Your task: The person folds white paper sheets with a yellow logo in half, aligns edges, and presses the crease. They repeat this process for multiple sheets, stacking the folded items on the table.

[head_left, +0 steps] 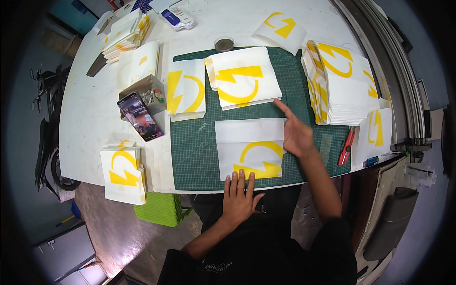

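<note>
Probably the printed sheet (251,148), lower centre of the frame, is light, floppy and easily creased, best held by opposite edges. The left hand (239,203) rests fingertips along its bottom edge, gripping nothing; whether the right hand (299,136) pinches its side, I can't tell.

And we're seeing a black top (280,251), loose matching sleeves (336,243) leaving both forearms (323,187) bare, while pale lettering (218,266) is curving across the front at left!
</note>
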Demonstrator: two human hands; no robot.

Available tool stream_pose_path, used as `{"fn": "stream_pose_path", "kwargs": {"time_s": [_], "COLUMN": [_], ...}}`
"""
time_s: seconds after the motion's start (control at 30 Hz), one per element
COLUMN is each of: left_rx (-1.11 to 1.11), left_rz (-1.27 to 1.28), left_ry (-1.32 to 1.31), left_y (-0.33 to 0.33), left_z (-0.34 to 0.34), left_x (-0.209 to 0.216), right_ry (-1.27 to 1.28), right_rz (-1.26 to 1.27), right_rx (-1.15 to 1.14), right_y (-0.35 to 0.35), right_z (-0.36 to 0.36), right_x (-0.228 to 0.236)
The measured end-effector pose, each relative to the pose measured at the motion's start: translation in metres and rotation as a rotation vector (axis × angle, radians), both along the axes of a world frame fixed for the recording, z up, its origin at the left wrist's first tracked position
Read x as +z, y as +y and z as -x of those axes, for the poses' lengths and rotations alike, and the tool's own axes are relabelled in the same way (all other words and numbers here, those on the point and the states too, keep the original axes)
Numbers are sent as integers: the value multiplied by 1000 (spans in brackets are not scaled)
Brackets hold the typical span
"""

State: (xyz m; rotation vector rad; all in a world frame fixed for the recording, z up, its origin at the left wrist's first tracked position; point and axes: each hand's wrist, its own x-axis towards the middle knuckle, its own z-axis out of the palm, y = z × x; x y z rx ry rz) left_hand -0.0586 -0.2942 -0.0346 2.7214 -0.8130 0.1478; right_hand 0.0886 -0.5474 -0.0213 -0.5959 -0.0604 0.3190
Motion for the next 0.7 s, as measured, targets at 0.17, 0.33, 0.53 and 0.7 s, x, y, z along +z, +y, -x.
{"fn": "stream_pose_path", "kwargs": {"time_s": [0.17,0.33,0.53,0.7], "left_rx": [2,1,5,24], "left_rz": [-10,-12,-8,-23], "left_ry": [-3,-4,1,35], "left_y": [-1,-1,0,-1], "left_z": [0,0,0,2], "left_x": [0,1,1,0], "right_ry": [50,67,129,-784], "right_rz": [35,35,817,1649], "right_rx": [3,-52,-366,-485], "right_y": [-16,-6,-2,66], "right_z": [-3,4,21,93], "right_x": [-4,5,14,40]}}
